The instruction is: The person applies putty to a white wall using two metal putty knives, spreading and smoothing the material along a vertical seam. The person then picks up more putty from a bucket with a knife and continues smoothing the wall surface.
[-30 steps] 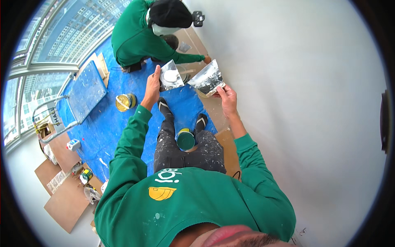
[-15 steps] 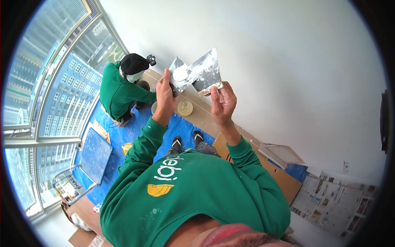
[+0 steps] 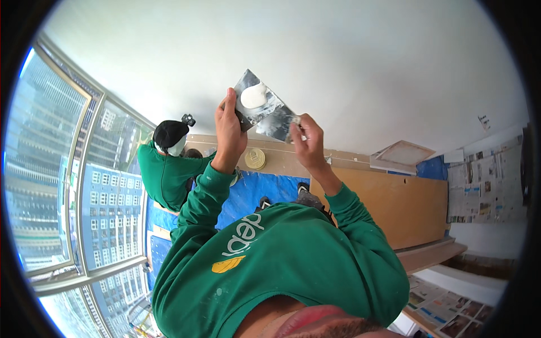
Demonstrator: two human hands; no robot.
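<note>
My left hand (image 3: 230,132) is closed around a wide metal putty knife (image 3: 246,80), its thumb along the side. A thick lump of white filler (image 3: 253,96) sits on that blade. In my right hand (image 3: 309,143) a second filling knife (image 3: 276,125) is pinched by its whitish, crusted back edge. Its grey blade, smeared with white, meets or overlaps the lower right part of the left one; whether they touch I cannot tell. Both are held up in front of the pale wall.
At my left a crouching person (image 3: 169,174) in green faces the wall, near the large windows (image 3: 118,208). A round yellowish lid or tub (image 3: 255,158) stands by the wall. Blue sheeting (image 3: 253,188) covers the floor. A brown board (image 3: 389,205) lies to my right, with newspaper (image 3: 479,186) beyond.
The right filling knife has swung down and left against the left knife, its blade no longer pointing upward. My whole view has turned, so the windows and person sit differently.
</note>
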